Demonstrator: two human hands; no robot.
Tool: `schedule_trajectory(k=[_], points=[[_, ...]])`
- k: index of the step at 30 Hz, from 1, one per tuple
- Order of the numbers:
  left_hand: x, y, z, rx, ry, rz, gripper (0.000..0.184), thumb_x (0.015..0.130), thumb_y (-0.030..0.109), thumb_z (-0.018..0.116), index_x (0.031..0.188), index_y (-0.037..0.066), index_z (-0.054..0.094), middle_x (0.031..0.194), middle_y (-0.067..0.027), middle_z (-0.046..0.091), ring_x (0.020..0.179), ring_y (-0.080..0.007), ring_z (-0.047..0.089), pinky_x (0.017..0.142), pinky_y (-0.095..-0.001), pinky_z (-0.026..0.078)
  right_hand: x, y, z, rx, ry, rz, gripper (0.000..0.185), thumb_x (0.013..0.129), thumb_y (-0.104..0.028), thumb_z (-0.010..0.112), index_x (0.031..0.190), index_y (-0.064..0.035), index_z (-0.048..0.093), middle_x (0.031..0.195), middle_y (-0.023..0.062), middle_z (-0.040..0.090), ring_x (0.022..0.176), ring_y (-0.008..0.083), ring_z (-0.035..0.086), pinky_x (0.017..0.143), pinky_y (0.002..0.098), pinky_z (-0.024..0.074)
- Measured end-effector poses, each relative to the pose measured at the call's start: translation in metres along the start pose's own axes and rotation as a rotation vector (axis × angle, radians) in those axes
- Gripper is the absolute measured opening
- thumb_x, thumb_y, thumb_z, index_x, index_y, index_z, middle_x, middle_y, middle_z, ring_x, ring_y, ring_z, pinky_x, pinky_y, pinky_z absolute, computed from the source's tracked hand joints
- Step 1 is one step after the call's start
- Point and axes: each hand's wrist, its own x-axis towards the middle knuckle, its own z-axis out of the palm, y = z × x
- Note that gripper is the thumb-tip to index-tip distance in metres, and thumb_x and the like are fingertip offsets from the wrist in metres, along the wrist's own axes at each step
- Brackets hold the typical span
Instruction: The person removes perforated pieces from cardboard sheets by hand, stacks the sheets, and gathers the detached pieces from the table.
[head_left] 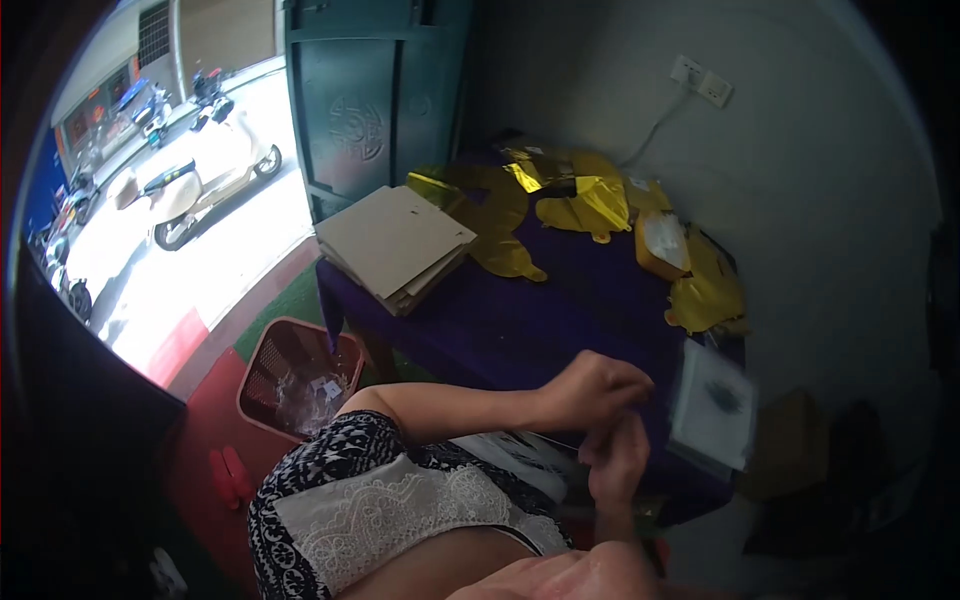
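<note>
My left hand point(595, 390) is closed, its fingers bent together just above my right hand. My right hand point(617, 455) is closed too, fingertips close to the left hand's. Whatever the fingers hold, if anything, is too small or hidden to make out. Both hands are over the near edge of the table with the purple cloth point(570, 320). Beneath my left forearm lies clear, shiny plastic point(520, 462) near my lap. Just right of the hands is a white, flat tray or box point(712, 410) with a blurred dark patch on it.
Gold foil pieces point(585, 205) lie along the table's back, beside a yellow box point(660, 245) with white contents. A stack of cardboard sheets point(395, 240) sits at the left corner. On the floor are a red basket point(262, 375) holding clear plastic and red slippers point(231, 475).
</note>
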Motion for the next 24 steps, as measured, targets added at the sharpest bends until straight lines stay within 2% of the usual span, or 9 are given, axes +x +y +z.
schedule_trajectory(k=[2,5,8,12,13,16,18,20,24], points=[[0.004,-0.021,-0.007,0.234,0.089,0.180,0.019,0.093,0.011,0.062,0.104,-0.001,0.071,0.086,-0.0114,0.073,0.076,-0.0162,0.071,0.065,-0.0317,0.058,-0.006,-0.011,-0.002,-0.401,0.019,-0.084,0.017,0.097,-0.010,0.051,0.096,0.0010,0.063,0.072,0.0037,0.057,0.058,0.0114,0.052,0.051,0.0240,0.0386],[-0.002,-0.035,-0.029,0.539,-0.309,0.127,0.017,0.091,0.011,0.065,0.102,-0.001,0.071,0.086,-0.0095,0.073,0.074,-0.0134,0.070,0.063,-0.0314,0.056,-0.005,-0.048,0.002,-0.864,0.010,-0.333,0.010,0.086,0.007,0.058,0.085,0.0023,0.067,0.072,0.0063,0.057,0.059,0.0109,0.050,0.052,0.0250,0.0359],[-0.006,0.014,-0.044,-0.068,-0.857,-0.312,0.017,0.090,0.010,0.067,0.102,-0.001,0.072,0.089,-0.0084,0.073,0.076,-0.0101,0.068,0.064,-0.0303,0.055,0.002,-0.059,-0.006,-0.913,0.051,-0.450,0.009,0.086,0.004,0.058,0.089,0.0026,0.067,0.073,0.0066,0.058,0.062,0.0122,0.053,0.053,0.0256,0.0389],[-0.014,0.028,-0.044,-0.471,-0.388,-0.119,0.016,0.091,0.009,0.066,0.102,-0.002,0.072,0.092,-0.0105,0.073,0.074,-0.0123,0.067,0.061,-0.0314,0.052,-0.005,-0.024,0.005,-0.834,-0.209,-0.355,0.007,0.086,0.002,0.060,0.085,0.0000,0.067,0.075,0.0071,0.061,0.063,0.0148,0.056,0.054,0.0250,0.0395],[-0.004,0.017,-0.044,0.012,-0.224,0.429,0.015,0.091,0.008,0.065,0.098,-0.003,0.071,0.089,-0.0135,0.072,0.072,-0.0207,0.069,0.060,-0.0335,0.051,-0.012,-0.036,0.014,-0.823,-0.268,-0.267,0.007,0.085,0.001,0.060,0.083,-0.0001,0.066,0.073,0.0089,0.061,0.061,0.0175,0.056,0.054,0.0264,0.0406],[-0.020,0.025,-0.065,0.354,-0.723,0.248,0.014,0.091,0.007,0.063,0.097,-0.004,0.070,0.087,-0.0154,0.071,0.075,-0.0260,0.069,0.062,-0.0341,0.052,-0.024,-0.060,0.002,-0.640,-0.227,-0.368,0.006,0.083,0.001,0.060,0.084,0.0011,0.066,0.069,0.0106,0.059,0.057,0.0215,0.055,0.053,0.0293,0.0421],[-0.034,0.032,-0.061,-0.276,-1.028,0.120,0.016,0.093,0.008,0.060,0.099,-0.004,0.069,0.087,-0.0169,0.070,0.075,-0.0255,0.069,0.063,-0.0350,0.052,-0.021,-0.055,0.003,-0.720,-0.219,-0.486,0.004,0.081,0.001,0.062,0.081,0.0019,0.065,0.065,0.0109,0.057,0.054,0.0204,0.054,0.050,0.0305,0.0413],[-0.045,0.046,-0.058,-0.440,-0.781,0.071,0.018,0.092,0.009,0.060,0.102,-0.004,0.069,0.091,-0.0185,0.069,0.076,-0.0280,0.069,0.069,-0.0363,0.053,-0.020,-0.047,0.016,-0.929,-0.248,-0.507,0.004,0.081,-0.001,0.062,0.079,0.0020,0.065,0.063,0.0099,0.057,0.053,0.0178,0.053,0.049,0.0298,0.0406],[-0.056,0.041,-0.060,0.385,-0.324,0.464,0.026,0.092,0.012,0.062,0.113,-0.003,0.065,0.102,-0.0193,0.068,0.086,-0.0303,0.068,0.079,-0.0381,0.054,-0.042,-0.051,0.011,-0.624,-0.394,-0.401,0.005,0.083,-0.004,0.064,0.084,-0.0016,0.068,0.066,0.0096,0.062,0.058,0.0253,0.060,0.056,0.0305,0.0464]])
